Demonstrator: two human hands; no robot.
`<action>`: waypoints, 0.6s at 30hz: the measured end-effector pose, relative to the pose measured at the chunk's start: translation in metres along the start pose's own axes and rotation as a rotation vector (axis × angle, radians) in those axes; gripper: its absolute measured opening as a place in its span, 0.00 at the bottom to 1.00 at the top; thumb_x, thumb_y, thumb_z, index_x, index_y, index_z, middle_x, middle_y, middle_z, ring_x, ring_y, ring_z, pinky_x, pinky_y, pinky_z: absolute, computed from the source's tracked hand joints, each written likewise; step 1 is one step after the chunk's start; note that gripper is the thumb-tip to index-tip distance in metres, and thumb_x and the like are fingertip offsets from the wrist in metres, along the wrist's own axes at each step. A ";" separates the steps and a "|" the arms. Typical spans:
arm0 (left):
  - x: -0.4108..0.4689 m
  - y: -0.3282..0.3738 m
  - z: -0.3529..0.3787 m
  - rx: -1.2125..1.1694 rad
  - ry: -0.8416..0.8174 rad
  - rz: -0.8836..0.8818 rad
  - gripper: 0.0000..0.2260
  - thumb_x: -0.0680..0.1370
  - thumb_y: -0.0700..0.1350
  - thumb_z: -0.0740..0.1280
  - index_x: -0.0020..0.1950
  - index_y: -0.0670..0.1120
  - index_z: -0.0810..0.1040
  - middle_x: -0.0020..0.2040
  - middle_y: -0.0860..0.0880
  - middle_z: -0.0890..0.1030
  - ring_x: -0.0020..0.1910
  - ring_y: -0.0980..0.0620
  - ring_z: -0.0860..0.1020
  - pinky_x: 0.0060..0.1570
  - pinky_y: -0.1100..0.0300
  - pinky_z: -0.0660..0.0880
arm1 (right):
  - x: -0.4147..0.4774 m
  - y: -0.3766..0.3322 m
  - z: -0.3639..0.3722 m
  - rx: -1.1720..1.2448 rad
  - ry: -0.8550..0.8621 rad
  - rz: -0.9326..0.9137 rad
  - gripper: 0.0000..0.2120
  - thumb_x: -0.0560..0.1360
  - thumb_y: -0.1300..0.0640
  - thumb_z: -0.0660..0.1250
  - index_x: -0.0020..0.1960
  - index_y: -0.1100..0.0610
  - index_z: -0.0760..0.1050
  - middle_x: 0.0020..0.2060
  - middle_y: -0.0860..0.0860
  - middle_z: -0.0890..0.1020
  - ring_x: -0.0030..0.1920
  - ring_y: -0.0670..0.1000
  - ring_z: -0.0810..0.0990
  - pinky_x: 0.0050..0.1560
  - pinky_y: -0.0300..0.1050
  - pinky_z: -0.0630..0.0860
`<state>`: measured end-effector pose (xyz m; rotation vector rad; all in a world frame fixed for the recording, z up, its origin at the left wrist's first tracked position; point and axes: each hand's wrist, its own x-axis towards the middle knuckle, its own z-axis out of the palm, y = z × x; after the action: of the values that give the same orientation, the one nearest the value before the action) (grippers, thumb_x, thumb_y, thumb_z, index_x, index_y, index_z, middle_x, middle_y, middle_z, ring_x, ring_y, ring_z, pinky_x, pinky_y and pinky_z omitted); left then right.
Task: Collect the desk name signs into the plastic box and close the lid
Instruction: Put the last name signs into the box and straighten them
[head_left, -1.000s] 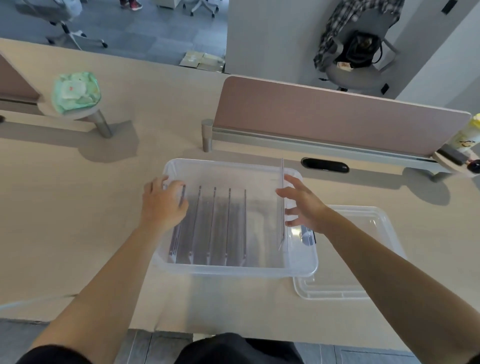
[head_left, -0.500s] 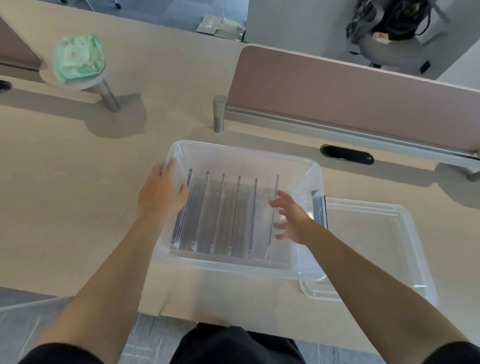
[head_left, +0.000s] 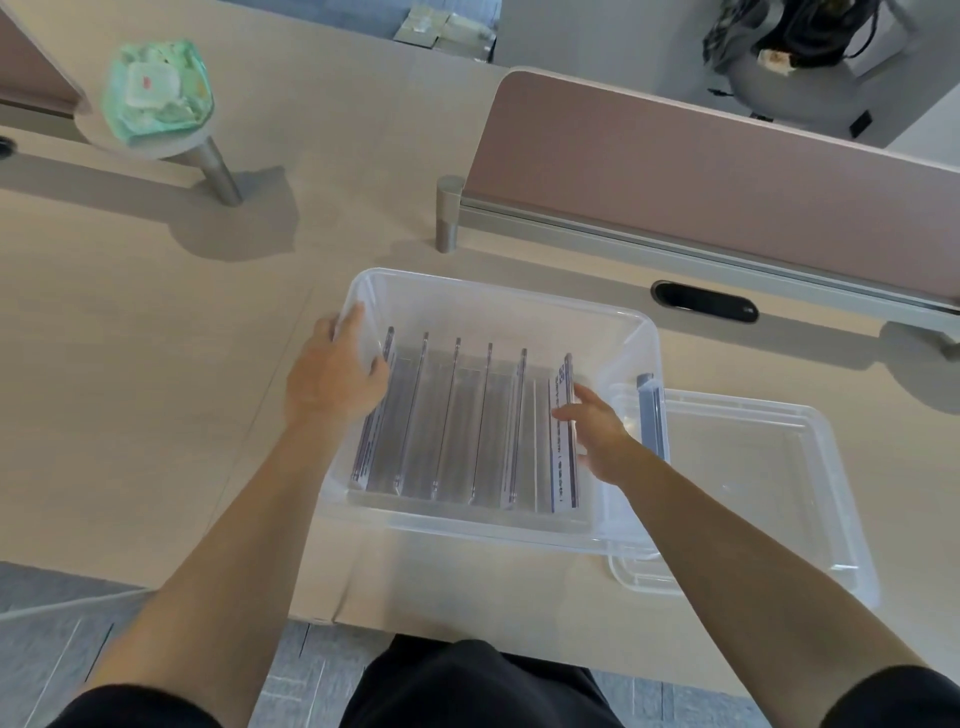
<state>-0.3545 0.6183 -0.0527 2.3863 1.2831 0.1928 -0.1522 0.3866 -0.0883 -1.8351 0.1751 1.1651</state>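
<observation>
Inside the clear plastic box (head_left: 483, 296), the rightmost of the name signs (head_left: 565, 436) now stands among the others; a second ago it was held upright above the box's right wall, and half a second ago it was lower, just inside that wall. The right hand (head_left: 597, 431) has gone down with it and now sits deep in the box's right end, its fingers (head_left: 569, 413) loosely bent and laid against the sign's right face, the thumb pointing toward the box's far wall; whether the hand pinches the sign or only leans on it cannot be told. The left hand (head_left: 335, 376) has stayed on the box's left wall, curled over the rim with the thumb outside and the fingertips inside touching the leftmost sign, gripping the wall. Both forearms reach in from the near edge of the counter (head_left: 156, 364), bare to the short dark sleeves. The signs stand on edge in a row across the box floor, roughly parallel and slightly apart, printed text showing on the rightmost. The lid (head_left: 779, 467) lies flat on the counter just right of the box, its left edge tucked under the box's right rim, beside a blue-grey latch (head_left: 652, 415) on that rim. The camera has also dipped closer since then.
</observation>
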 end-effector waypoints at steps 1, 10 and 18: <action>0.000 -0.001 0.000 -0.008 -0.002 0.002 0.28 0.77 0.50 0.64 0.76 0.52 0.59 0.70 0.46 0.67 0.60 0.41 0.76 0.49 0.47 0.76 | 0.000 0.000 -0.001 -0.003 0.030 0.000 0.31 0.75 0.62 0.67 0.74 0.42 0.67 0.72 0.50 0.69 0.72 0.59 0.67 0.71 0.62 0.66; 0.000 0.001 0.000 -0.003 0.010 0.013 0.28 0.77 0.49 0.64 0.75 0.51 0.60 0.68 0.44 0.69 0.58 0.39 0.76 0.48 0.47 0.75 | -0.044 -0.005 -0.017 -0.946 0.051 -0.326 0.28 0.81 0.55 0.61 0.78 0.48 0.56 0.56 0.61 0.83 0.49 0.56 0.83 0.42 0.43 0.76; 0.000 0.002 0.001 0.014 0.009 -0.004 0.28 0.75 0.48 0.65 0.75 0.52 0.62 0.66 0.43 0.70 0.58 0.37 0.76 0.51 0.45 0.75 | -0.029 0.000 -0.018 -0.986 -0.118 -0.294 0.41 0.79 0.60 0.65 0.80 0.40 0.44 0.59 0.60 0.80 0.43 0.57 0.86 0.49 0.53 0.84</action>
<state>-0.3526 0.6172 -0.0532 2.3967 1.2969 0.1941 -0.1558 0.3632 -0.0637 -2.4817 -0.8532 1.2339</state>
